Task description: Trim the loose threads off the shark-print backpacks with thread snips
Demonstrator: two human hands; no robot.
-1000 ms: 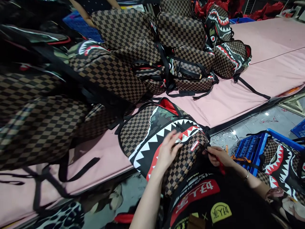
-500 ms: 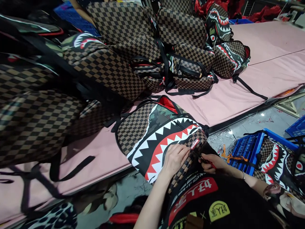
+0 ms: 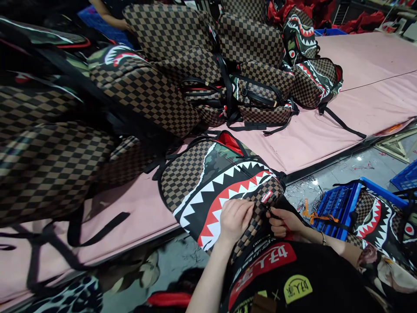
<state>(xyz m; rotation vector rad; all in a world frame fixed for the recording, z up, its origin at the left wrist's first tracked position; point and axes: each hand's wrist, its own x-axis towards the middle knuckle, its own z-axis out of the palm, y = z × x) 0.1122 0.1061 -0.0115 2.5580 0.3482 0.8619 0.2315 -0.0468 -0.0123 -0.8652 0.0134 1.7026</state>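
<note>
A backpack (image 3: 192, 174) with brown-and-black checks, camouflage and a printed shark mouth lies on the pink table's near edge, its lower end toward my body. Its top pocket gapes, showing red lining. My left hand (image 3: 235, 218) rests on the checked lower part, fingers curled in a pinch; whatever they hold is hidden. Beside it, close to the small red-and-white label (image 3: 266, 197), my right hand (image 3: 282, 222) is closed around what look like small red-handled snips. Their dark tip points at the bag's bottom edge; the handle is mostly covered by the fingers.
Several similar checked backpacks (image 3: 146, 93) are heaped across the pink table (image 3: 365, 65), straps trailing. To the right, a blue crate (image 3: 335, 208) on the floor holds more shark-print bags. Another person's arm (image 3: 110, 16) reaches in behind the pile. Thread scraps litter the floor.
My right hand has moved up and left with the snips, nearer the label. My left hand has drawn back slightly and its fingers have curled more. The backpack stays in place.
</note>
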